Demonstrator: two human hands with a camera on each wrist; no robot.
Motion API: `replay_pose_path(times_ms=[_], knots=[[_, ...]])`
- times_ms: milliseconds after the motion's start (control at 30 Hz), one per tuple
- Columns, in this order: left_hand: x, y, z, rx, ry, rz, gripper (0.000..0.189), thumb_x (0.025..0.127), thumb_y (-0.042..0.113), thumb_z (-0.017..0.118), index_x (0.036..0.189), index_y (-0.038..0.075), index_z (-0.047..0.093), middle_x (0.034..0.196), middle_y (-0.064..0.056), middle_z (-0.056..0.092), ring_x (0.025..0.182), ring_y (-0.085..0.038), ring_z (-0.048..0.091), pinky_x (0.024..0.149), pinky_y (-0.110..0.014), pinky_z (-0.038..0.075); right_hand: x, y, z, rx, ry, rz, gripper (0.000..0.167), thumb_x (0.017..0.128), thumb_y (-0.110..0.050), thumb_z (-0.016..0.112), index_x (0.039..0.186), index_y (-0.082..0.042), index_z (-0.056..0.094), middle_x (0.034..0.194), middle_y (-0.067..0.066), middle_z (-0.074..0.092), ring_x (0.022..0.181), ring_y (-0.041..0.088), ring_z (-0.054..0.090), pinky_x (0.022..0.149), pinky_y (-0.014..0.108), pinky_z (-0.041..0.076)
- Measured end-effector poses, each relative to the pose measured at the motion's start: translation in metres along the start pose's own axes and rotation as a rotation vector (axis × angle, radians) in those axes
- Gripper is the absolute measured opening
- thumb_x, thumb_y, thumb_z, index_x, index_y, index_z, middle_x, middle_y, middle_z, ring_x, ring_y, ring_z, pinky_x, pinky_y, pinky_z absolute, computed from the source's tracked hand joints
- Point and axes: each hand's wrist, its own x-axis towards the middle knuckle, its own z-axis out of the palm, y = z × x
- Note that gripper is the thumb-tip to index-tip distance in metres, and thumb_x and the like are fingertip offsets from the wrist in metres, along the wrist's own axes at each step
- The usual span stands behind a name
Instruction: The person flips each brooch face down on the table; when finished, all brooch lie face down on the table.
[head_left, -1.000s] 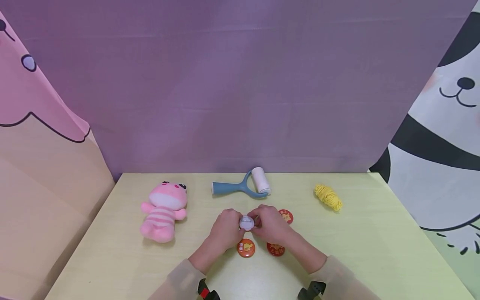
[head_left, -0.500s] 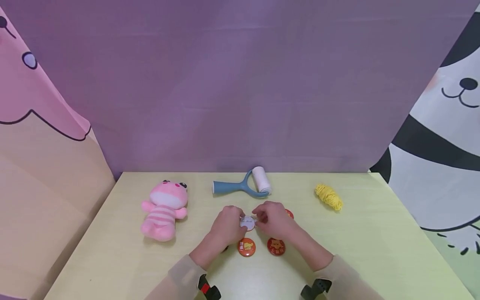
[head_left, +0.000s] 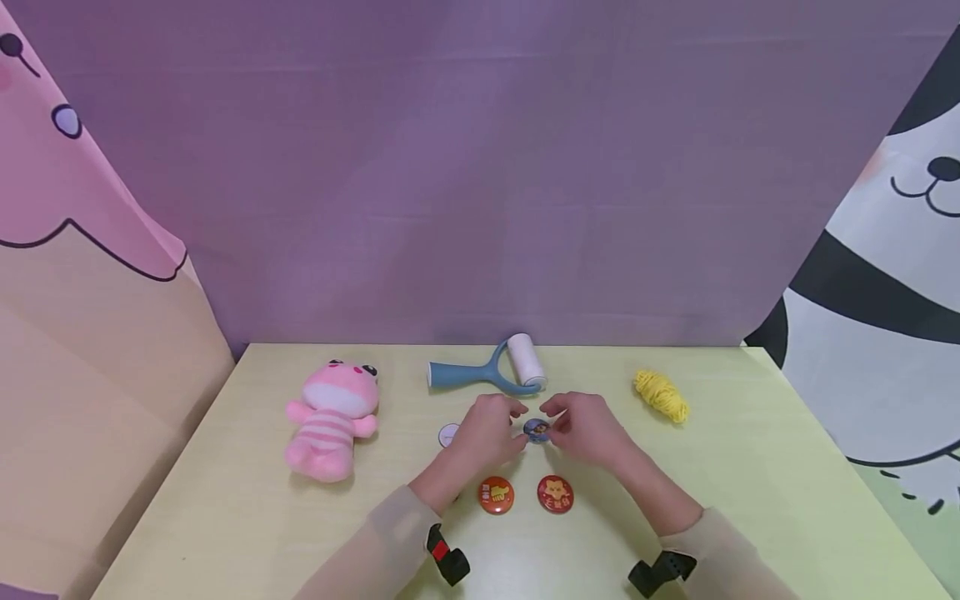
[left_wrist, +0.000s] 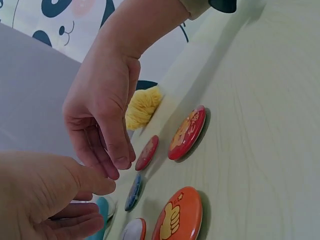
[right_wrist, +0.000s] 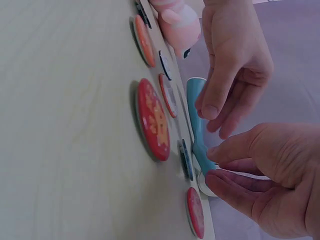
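Both hands hover just above the table with fingers loosely bent and nothing between them. A small blue picture badge (head_left: 537,430) lies flat between the fingertips of the left hand (head_left: 487,433) and right hand (head_left: 588,429) in the head view. The left wrist view shows the blue badge (left_wrist: 133,192) on the tabletop under the hands. Beside it lies a badge with its white back up (right_wrist: 168,95), red-rimmed, hidden in the head view by the left hand. An orange badge (head_left: 496,495) and a red badge (head_left: 556,494) lie nearer the person.
Another white-backed badge (head_left: 447,434) lies left of the left hand. A second red badge (right_wrist: 195,212) is by the right hand. Behind are a blue-handled roller (head_left: 480,375) and a yellow yarn bundle (head_left: 661,397); a pink plush toy (head_left: 332,421) lies left.
Both hands have left the white-backed, red-rimmed badge and shifted right, to around the blue badge. The right hand let go first. Another white-backed badge at the left has come into view.
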Motion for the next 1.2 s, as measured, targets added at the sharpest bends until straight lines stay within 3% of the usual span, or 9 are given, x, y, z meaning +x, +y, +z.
replay_pose_path(times_ms=[267,467,700,933,1200], knots=[[0.011,-0.001,0.009,0.052,-0.014,0.008,0.041,0.088,0.019,0.088,0.125,0.005,0.077,0.118,-0.008,0.079,0.113,-0.024,0.073,0.096,-0.034,0.062,-0.002,0.003,0.008,0.026,-0.008,0.037,0.026,0.088,-0.001,0.081,0.112,0.003,0.076,0.106,0.016,0.080,0.085,0.020,0.077,0.073,0.033,0.065],[0.013,0.001,0.014,0.045,-0.053,-0.015,0.041,0.089,0.019,0.087,0.126,0.005,0.077,0.121,-0.008,0.079,0.116,-0.023,0.072,0.101,-0.036,0.060,-0.002,0.005,0.011,0.002,-0.014,0.022,0.019,0.087,0.002,0.079,0.106,0.001,0.077,0.096,0.011,0.080,0.077,0.013,0.072,0.068,0.027,0.060],[0.015,0.003,0.017,0.035,-0.065,-0.040,0.027,0.090,0.016,0.086,0.114,0.005,0.081,0.100,-0.003,0.078,0.090,-0.014,0.068,0.091,-0.032,0.061,0.000,0.004,0.016,-0.016,-0.010,0.040,0.016,0.086,0.003,0.079,0.103,0.001,0.078,0.097,0.011,0.080,0.077,0.013,0.073,0.071,0.029,0.062],[0.015,0.000,0.018,0.021,-0.031,0.006,0.006,0.089,0.010,0.085,0.093,0.007,0.082,0.077,0.001,0.073,0.071,-0.011,0.059,0.073,-0.025,0.054,0.004,-0.001,0.024,-0.008,-0.007,0.049,0.014,0.084,0.002,0.080,0.098,0.000,0.076,0.090,0.009,0.078,0.077,0.016,0.072,0.069,0.029,0.060],[0.010,-0.004,0.015,-0.015,-0.054,0.010,0.013,0.090,0.010,0.085,0.102,0.007,0.084,0.088,-0.001,0.078,0.077,-0.011,0.062,0.082,-0.027,0.060,0.002,-0.002,0.024,0.017,-0.008,0.075,0.017,0.084,0.000,0.083,0.100,-0.002,0.077,0.093,0.008,0.078,0.080,0.016,0.074,0.074,0.032,0.063]])
